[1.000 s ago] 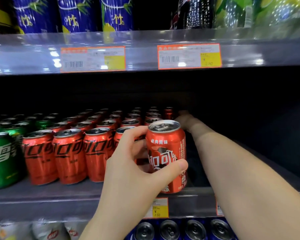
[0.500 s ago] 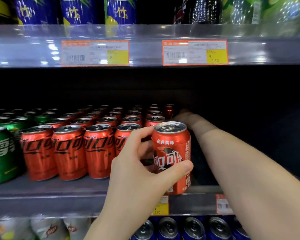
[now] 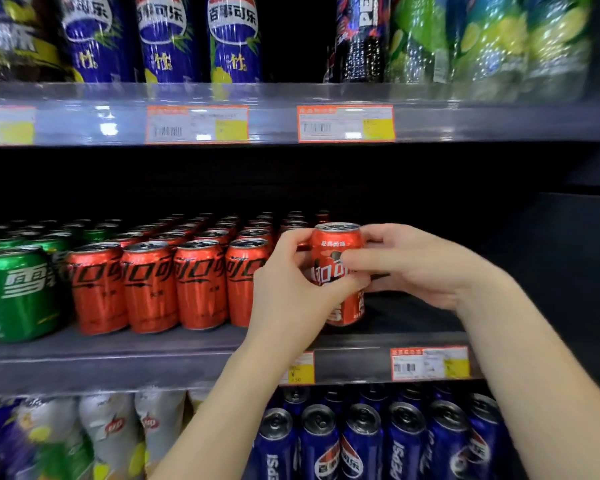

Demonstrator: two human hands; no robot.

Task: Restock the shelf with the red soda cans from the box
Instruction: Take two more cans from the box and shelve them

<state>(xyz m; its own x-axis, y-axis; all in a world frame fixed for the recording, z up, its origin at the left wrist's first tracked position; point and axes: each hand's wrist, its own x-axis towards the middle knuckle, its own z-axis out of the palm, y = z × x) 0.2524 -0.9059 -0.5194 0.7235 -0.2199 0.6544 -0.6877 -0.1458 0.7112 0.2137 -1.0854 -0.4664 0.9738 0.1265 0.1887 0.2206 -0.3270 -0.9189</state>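
Red soda can, upright with its silver top showing, was at the near edge of the middle shelf, just to the right of the front row of matching red cans. Whether its base rested on the shelf or hung just above it could not be told.

That shelf carried the red cans in several files running from near to far. A block of green cans stood to their left, and the dark stretch of shelf to the right of the held can was bare. On the upper shelf stood tall blue bottles at the left and green-labelled bottles at the right. Below the middle shelf, blue cans stood at the right and pale bottles at the left. Orange-bordered price tags were fixed to the shelf fronts.

Both hands were on the one can. The left hand came up from below, its fingers curled round the far left side and its thumb pressed across the lower front, so it was clamped on the can. The right hand reached in from the right. Its forefinger lay across the printed front and its other fingers curled against the right side, so it gripped the same can. The two thumbs nearly met on the label.
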